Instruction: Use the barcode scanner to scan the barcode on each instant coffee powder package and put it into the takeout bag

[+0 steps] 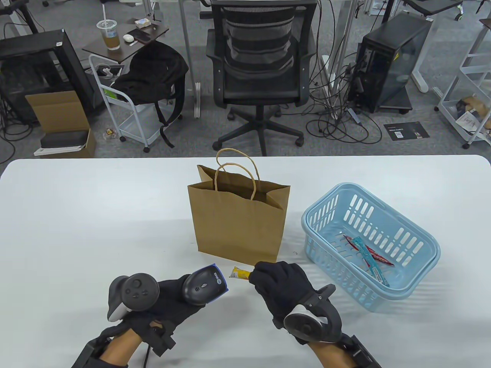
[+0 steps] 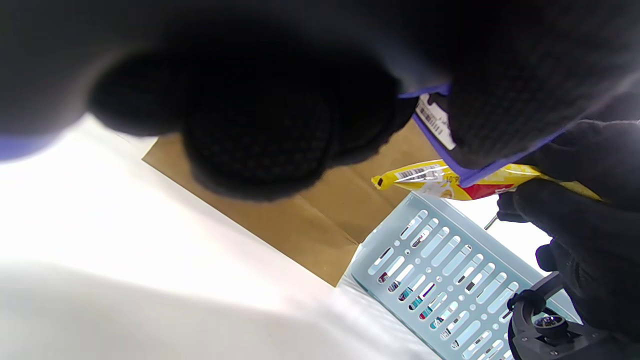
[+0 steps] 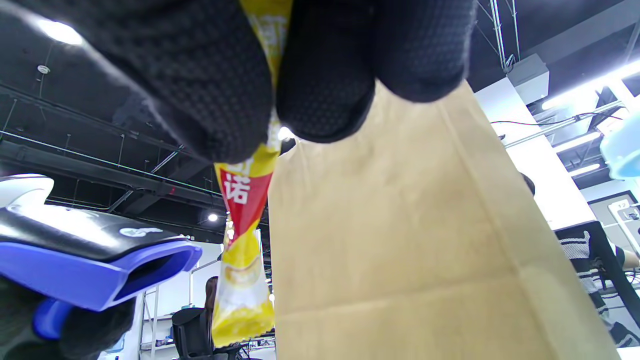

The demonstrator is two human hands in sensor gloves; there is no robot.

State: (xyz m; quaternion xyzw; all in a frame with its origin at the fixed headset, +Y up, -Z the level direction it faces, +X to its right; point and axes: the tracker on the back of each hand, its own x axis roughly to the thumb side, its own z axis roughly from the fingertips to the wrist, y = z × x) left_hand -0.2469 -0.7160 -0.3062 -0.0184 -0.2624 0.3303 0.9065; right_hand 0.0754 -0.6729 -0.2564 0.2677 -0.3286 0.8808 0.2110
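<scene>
Table view: the left hand (image 1: 161, 303) grips the scanner (image 1: 203, 284) near the front edge of the worktop (image 1: 76, 214), its blue-rimmed window turned toward the right hand (image 1: 282, 285). The right hand pinches a yellow packet (image 1: 239, 273) by one end, so that the free end sticks out just beside the scanner window; I judge it is held this way to leave the barcode uncovered for reading. The bag (image 1: 239, 222) stands upright and open just behind both hands, near the middle of the worktop, so the drop after scanning will be short. The basket (image 1: 370, 245) sits to the right of the bag, with a few more packets (image 1: 368, 255) lying inside, so the task is not finished.

Left wrist view: the gloved fingers (image 2: 260, 125) are curled round the scanner body and fill most of the frame. Under the blue rim the packet (image 2: 440, 180) shows a small barcode at its free end, facing the scanner. The bag (image 2: 300, 220) and the basket (image 2: 440, 280) are behind.

Right wrist view: the fingertips (image 3: 320, 90) clamp the packet (image 3: 245, 260), which hangs down in front of the bag (image 3: 410, 240). The scanner (image 3: 100, 270) is at the left, its window open toward the packet
</scene>
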